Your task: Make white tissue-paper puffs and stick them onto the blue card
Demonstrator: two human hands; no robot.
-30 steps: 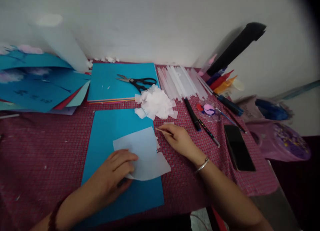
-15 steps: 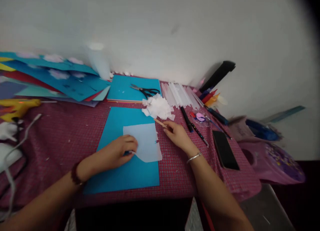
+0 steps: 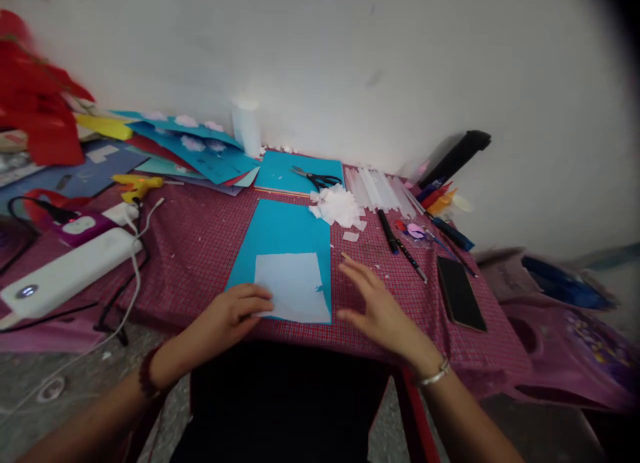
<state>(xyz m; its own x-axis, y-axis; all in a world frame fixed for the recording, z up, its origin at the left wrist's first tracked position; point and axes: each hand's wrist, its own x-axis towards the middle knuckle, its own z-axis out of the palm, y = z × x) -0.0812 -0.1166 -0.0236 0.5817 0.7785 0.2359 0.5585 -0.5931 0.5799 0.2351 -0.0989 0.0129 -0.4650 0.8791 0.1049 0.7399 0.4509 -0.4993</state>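
Observation:
A white paper sheet [image 3: 290, 286] lies over the near end of a blue sheet [image 3: 293, 226] on the table. A small blue mark shows near its right side. My left hand [image 3: 237, 313] is at its left edge, fingertips on top and thumb near the lower corner, holding it. To the right of both sheets, my right hand [image 3: 375, 306] is open above the cloth, thumb and fingers apart. The tip of a thin wooden stick [image 3: 345, 255] shows just beyond its fingers; the rest is hidden. Torn white paper bits [image 3: 337, 206] are heaped beyond the blue sheet's right corner.
Black-handled scissors [image 3: 320, 178] rest on a blue paper stack. At right are pens [image 3: 387, 231], clear glue sticks [image 3: 377, 191] and a phone [image 3: 461, 293]. A yellow glue gun [image 3: 137, 185] and a white power strip [image 3: 75, 273] with cables are at left.
The view has shifted left and tilted. The white sheet has slid toward me, its lower edge now near the blue sheet's edge. My right fingers have spread from their grip on the stick.

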